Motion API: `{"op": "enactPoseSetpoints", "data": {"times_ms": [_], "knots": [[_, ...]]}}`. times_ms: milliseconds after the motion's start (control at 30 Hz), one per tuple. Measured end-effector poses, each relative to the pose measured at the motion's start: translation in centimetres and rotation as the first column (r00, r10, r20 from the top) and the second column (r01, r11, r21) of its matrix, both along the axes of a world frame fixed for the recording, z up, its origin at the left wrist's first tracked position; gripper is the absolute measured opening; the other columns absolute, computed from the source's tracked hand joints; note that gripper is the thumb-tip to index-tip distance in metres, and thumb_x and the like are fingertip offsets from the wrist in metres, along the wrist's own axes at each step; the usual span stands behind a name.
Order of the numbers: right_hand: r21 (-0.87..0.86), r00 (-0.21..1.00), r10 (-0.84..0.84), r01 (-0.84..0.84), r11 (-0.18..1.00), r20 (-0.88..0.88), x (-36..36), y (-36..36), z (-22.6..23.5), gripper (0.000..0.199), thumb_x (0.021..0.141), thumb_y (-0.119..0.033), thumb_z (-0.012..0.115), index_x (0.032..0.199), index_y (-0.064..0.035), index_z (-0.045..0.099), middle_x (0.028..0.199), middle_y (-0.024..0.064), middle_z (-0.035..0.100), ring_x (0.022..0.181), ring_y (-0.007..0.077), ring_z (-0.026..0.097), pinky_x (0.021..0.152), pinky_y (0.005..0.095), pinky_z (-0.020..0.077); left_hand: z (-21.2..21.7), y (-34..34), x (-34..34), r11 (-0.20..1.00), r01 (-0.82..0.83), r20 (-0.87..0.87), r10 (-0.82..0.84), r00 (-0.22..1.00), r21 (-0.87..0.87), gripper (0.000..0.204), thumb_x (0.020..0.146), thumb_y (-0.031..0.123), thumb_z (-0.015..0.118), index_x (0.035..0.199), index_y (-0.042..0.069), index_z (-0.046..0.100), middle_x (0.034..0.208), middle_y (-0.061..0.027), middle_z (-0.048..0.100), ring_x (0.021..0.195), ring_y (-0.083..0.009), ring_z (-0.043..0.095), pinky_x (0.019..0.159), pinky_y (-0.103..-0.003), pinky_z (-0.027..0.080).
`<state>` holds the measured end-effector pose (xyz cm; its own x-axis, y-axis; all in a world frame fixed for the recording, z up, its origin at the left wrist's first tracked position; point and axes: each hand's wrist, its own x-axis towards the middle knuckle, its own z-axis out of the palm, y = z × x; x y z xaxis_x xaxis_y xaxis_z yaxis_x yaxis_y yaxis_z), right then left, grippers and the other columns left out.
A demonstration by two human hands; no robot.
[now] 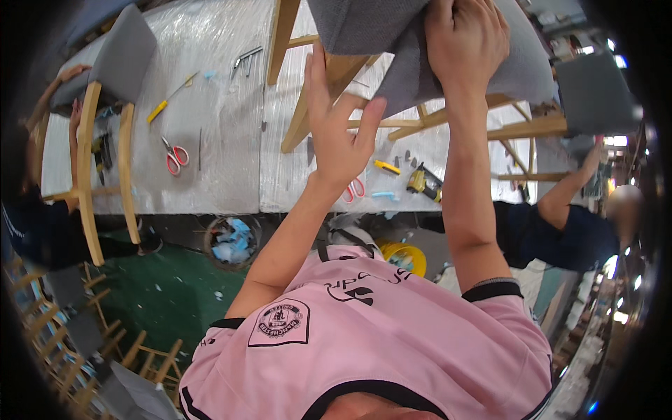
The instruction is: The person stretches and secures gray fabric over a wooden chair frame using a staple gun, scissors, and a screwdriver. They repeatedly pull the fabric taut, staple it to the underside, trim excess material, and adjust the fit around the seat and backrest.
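A chair with grey fabric upholstery (409,82) and pale wooden legs (297,124) lies tipped over on the worktable before me. My right hand (467,49) is closed, its curled fingers pinching the grey cloth at the upper part of the chair. To the left of it, my left hand (339,133) is held up with fingers stretched and thumb apart. It is beside a wooden leg and the lower edge of the upholstery, and I see nothing in it. Whether its fingertips touch the chair I cannot tell.
On the plastic-covered table (231,157) lie red-handled scissors (175,157), a yellow-handled screwdriver (159,110), a yellow cutter (386,167) and a yellow-black power tool (424,183). Below stand a scrap bin (232,241) and a yellow bucket (413,257). Co-workers handle chairs on both sides.
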<state>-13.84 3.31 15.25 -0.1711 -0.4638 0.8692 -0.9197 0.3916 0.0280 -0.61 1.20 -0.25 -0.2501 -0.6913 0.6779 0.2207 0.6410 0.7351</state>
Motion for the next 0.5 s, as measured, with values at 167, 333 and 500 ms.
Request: {"op": "enactPoseSetpoints", "data": {"times_ms": [167, 333, 500], "knots": [[0.010, 0.997, 0.034, -0.033, 0.999, -0.065, -0.9, -0.1, -1.0, 0.034, 0.104, -0.024, 0.048, 0.119, -0.0041, 0.071, 0.124, 0.0143, 0.071, 0.115, 0.0359, 0.063, 0.102, 0.0458, 0.0423, -3.1, 5.8, -2.2, 0.813, 0.318, -0.463, -0.068, 0.884, 0.487, 0.054, 0.087, 0.013, 0.080, 0.133, -0.003, 0.056, 0.159, -0.0255, 0.034, 0.147, -0.0332, 0.036, 0.120, -0.045, 0.029], [0.100, 0.999, 0.016, -0.011, 0.995, -0.051, -0.7, 0.7, -0.8, 0.036, 0.105, -0.026, 0.048, 0.124, -0.0037, 0.069, 0.124, 0.0151, 0.070, 0.117, 0.0366, 0.062, 0.102, 0.0461, 0.0421, -1.4, 6.3, -4.4, 0.480, 0.702, -0.623, -0.345, 0.702, 0.526, 0.048, 0.090, 0.018, 0.081, 0.127, -0.007, 0.062, 0.125, -0.0119, 0.068, 0.117, -0.0168, 0.062, 0.105, -0.034, 0.047], [0.093, 0.992, 0.108, -0.101, 0.991, -0.068, -1.5, 0.9, -0.8, 0.036, 0.104, -0.025, 0.050, 0.125, -0.0023, 0.069, 0.124, 0.0179, 0.069, 0.111, 0.0381, 0.065, 0.098, 0.0467, 0.0467, -1.3, 7.9, -5.7, 0.718, 0.505, -0.673, -0.069, 0.736, 0.479, 0.032, 0.098, 0.031, 0.075, 0.097, -0.001, 0.074, 0.073, 0.0073, 0.057, 0.069, -0.0021, 0.043, 0.058, -0.023, 0.032]]}}
